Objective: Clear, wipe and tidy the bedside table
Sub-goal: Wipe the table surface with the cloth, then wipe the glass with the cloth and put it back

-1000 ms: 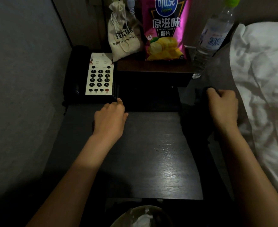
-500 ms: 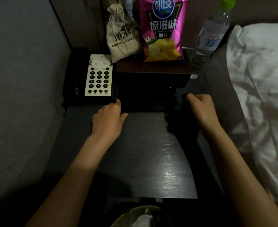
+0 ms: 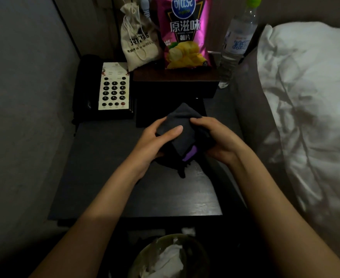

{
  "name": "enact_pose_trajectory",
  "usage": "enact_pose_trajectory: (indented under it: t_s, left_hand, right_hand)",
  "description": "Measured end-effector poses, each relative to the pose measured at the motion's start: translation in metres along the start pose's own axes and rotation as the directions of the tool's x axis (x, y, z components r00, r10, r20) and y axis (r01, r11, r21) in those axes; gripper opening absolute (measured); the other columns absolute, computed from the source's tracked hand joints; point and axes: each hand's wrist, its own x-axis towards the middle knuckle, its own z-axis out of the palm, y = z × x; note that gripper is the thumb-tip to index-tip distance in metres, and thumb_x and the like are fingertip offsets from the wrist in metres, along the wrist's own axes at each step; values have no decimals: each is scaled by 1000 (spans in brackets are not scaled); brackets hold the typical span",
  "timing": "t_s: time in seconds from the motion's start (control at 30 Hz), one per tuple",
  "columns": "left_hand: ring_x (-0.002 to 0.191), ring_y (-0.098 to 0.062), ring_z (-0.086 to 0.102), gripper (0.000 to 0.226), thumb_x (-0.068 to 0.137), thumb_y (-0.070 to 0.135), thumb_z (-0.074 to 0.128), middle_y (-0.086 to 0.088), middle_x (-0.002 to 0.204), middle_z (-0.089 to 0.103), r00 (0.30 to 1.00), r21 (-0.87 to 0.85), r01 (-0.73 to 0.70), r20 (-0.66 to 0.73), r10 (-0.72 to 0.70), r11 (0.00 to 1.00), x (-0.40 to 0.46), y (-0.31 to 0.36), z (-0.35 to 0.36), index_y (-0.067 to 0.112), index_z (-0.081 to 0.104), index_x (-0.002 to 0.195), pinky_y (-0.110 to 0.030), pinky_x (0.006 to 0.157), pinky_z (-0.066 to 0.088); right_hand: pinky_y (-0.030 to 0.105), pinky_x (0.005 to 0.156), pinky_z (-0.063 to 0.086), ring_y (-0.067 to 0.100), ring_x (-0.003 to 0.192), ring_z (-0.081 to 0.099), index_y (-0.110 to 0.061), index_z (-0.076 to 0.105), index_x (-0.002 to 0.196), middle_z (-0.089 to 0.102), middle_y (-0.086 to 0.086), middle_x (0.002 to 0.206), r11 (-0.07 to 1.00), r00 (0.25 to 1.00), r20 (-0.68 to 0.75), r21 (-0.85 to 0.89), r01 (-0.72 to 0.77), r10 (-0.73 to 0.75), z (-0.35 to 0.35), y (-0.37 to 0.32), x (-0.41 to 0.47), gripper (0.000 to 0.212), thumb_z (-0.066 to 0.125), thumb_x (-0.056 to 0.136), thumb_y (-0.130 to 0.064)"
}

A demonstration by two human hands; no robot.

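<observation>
Over the middle of the dark bedside table (image 3: 109, 189), a person holds a folded dark cloth (image 3: 182, 125) between both hands, apparently readying it as a wiping pad. The left hand (image 3: 155, 141) cradles the cloth from the left, thumb pressed flat across its upper face; the right hand (image 3: 215, 137) grips the opposite edge, fingers curled over the top. The cloth sits between the two palms, its upper corner poking out beyond the fingertips and a purple tag (image 3: 189, 156) hanging from its lower edge, just above the tabletop. Behind, a telephone (image 3: 114, 87) occupies the left rear corner, while a drawstring pouch (image 3: 136, 43) and a pink crisp packet (image 3: 185, 33) stand on a raised wooden box (image 3: 175, 85), with a water bottle (image 3: 235, 43) beside it, seemingly moved back to leave the front surface free. White bedding (image 3: 309, 97) lies to the right, and a bin (image 3: 165, 257) with crumpled tissue stands below the front edge.
</observation>
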Motion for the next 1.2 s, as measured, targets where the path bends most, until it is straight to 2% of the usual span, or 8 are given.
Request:
enact_pose_trajectory:
  t_s: [0.27,0.47,0.57,0.73,0.83,0.9,1.03,1.2]
  left_hand:
    - [109,-25,67,46,80,16,67,-13,120,69,986,-580,156,42,-162,800,-41,-13,25,7,61,126,-38,83,59]
    - [90,-21,73,22,96,7,51,-10,101,75,988,-494,110,-39,-148,862,-74,-5,51,6,66,112,-27,69,59]
    - [94,-23,72,22,98,7,49,-13,106,74,989,-469,132,-3,-151,873,-89,4,67,6,65,113,-30,74,59]
    - [93,-17,71,20,97,6,50,-10,106,73,995,-471,94,16,-98,877,-108,24,94,7,67,109,-29,84,56]
    - [86,-14,73,20,97,5,49,-6,94,76,996,-470,90,64,-68,878,-118,32,110,6,67,106,-23,73,59]
    - [83,-13,74,20,97,4,48,-5,91,77,994,-462,90,93,-53,882,-124,35,120,6,66,105,-22,68,59]
    - [83,-14,74,21,97,4,48,-6,92,77,989,-444,99,140,-41,890,-133,37,134,4,66,107,-22,65,58]
    - [85,-16,74,22,97,4,47,-8,94,76,983,-439,121,179,-45,890,-137,36,138,3,67,104,-24,67,59]
  right_hand:
    - [33,101,46,30,115,55,4,40,142,51,26,138,982,995,37,165,89,-96,16,18,-49,43,34,101,-1]
    - [39,98,48,28,108,60,4,51,131,61,22,120,976,971,-104,-43,212,-215,20,25,-91,32,42,100,-1]
    - [38,97,49,28,110,62,1,54,129,63,22,121,898,922,-179,-350,266,-343,20,14,-117,31,48,99,-3]
    - [26,88,41,17,101,52,-6,57,129,59,8,112,446,519,-271,-860,248,-811,-4,-30,-181,43,67,88,-8]
    - [35,98,32,31,116,45,-13,52,133,54,13,124,199,248,-221,-974,-113,-943,-36,-59,-228,56,70,83,-29]
    - [40,104,31,38,126,38,-16,43,141,45,17,136,231,179,-294,-924,-306,-939,-55,-76,-253,70,72,81,-37]
    - [54,109,33,46,135,30,-22,16,153,27,24,149,366,298,-531,-807,-464,-793,-81,-84,-274,97,78,79,-36]
    - [50,87,46,49,115,50,-26,13,152,35,24,140,428,369,-604,-779,-458,-706,-98,-79,-275,102,81,77,-23]
